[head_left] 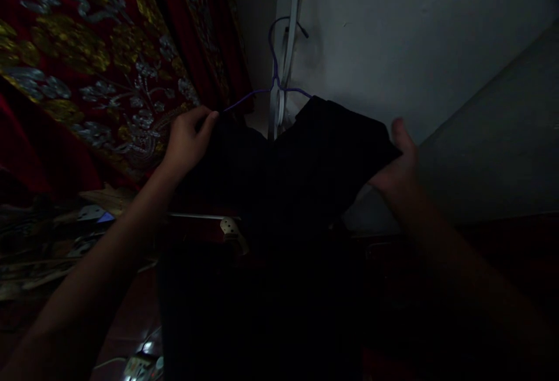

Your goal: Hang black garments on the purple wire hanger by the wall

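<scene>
A black shirt (305,159) hangs on a thin purple hanger (275,81), its folds lost in the dark. My left hand (188,136) pinches the cloth at the left shoulder, right beside the hanger's arm. At the opposite side, the tip of the sleeve lies against the palm of my right hand (399,162). That hand's thumb stands up, apart from the cloth, while its fingers are partly hidden behind the sleeve. The hanger's hook is around or against a pale vertical strip (293,25) on the wall; which one, I cannot tell.
Red fabric with gold and silver sequin patterns (100,55) hangs at the left. A pale wall (393,49) rises behind. Cluttered items (56,241) lie low at the left, and a power strip with a cord (140,366) rests on the shiny floor. The lower right is very dark.
</scene>
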A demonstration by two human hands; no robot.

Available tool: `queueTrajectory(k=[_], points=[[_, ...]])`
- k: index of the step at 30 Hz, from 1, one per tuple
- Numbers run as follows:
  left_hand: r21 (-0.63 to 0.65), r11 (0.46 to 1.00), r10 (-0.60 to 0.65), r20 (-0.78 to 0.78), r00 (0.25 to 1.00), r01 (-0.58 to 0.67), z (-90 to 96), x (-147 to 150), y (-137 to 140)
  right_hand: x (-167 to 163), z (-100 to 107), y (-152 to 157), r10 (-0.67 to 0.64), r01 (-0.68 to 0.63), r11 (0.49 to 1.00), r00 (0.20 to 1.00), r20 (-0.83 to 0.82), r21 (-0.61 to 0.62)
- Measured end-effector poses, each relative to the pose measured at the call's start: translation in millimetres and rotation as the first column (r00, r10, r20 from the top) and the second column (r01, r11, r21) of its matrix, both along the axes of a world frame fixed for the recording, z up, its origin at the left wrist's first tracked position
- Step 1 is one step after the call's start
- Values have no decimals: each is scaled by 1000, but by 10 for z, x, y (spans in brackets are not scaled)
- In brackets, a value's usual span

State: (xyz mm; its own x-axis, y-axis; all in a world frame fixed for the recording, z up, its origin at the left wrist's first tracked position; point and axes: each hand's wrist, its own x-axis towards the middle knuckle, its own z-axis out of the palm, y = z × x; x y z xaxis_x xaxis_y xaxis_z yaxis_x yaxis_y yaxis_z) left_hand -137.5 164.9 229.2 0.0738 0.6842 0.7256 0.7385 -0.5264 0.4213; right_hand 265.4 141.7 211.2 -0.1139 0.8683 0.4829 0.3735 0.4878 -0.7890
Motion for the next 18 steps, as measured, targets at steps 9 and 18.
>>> queueTrajectory(k=[9, 18], points=[[-1, 999, -43, 112, 993, 43, 95, 207, 96, -436, 644, -215, -48, 40, 996, 992, -117, -74], [7, 943, -319, 299, 899, 333, -188, 183, -98, -792, -134, -273, 538, -479, 836, 810, 233, -267]])
